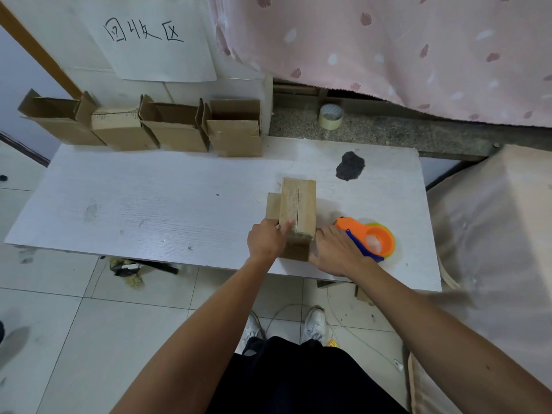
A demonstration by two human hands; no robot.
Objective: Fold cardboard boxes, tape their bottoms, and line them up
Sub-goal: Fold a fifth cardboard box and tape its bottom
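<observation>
pinching the light, easily crushed box (298, 204) at its near end, left hand (265, 240) clamped it; right hand (336, 252) lay open beside the tape dispenser (372, 239).

Soft, even indoor light is falling from above, leaving the white table (149, 204) bright without glare. Only faint shadows are sitting under the cardboard box (298, 204). Wide-angle distortion is bowing the edges of the view, and the right margin is smearing into blur
</observation>
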